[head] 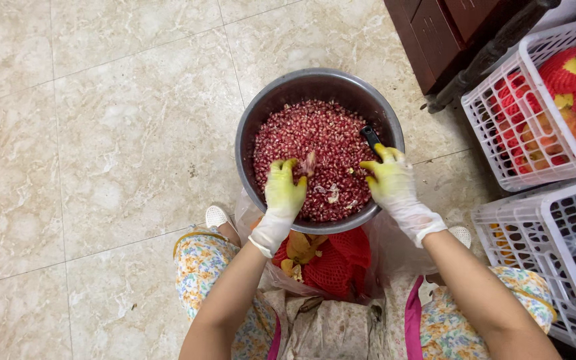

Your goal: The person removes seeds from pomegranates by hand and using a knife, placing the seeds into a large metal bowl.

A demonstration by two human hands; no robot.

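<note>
Pomegranate seeds fill bowl, right hand hides tool — black tip shows

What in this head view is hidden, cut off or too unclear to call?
- Black tool: only its handle end shows; the right hand covers the rest.
- Scrap at the left hand: too small to identify.
- Baskets: cut off by the right edge.
- Bag contents: partly under the bowl.
</note>
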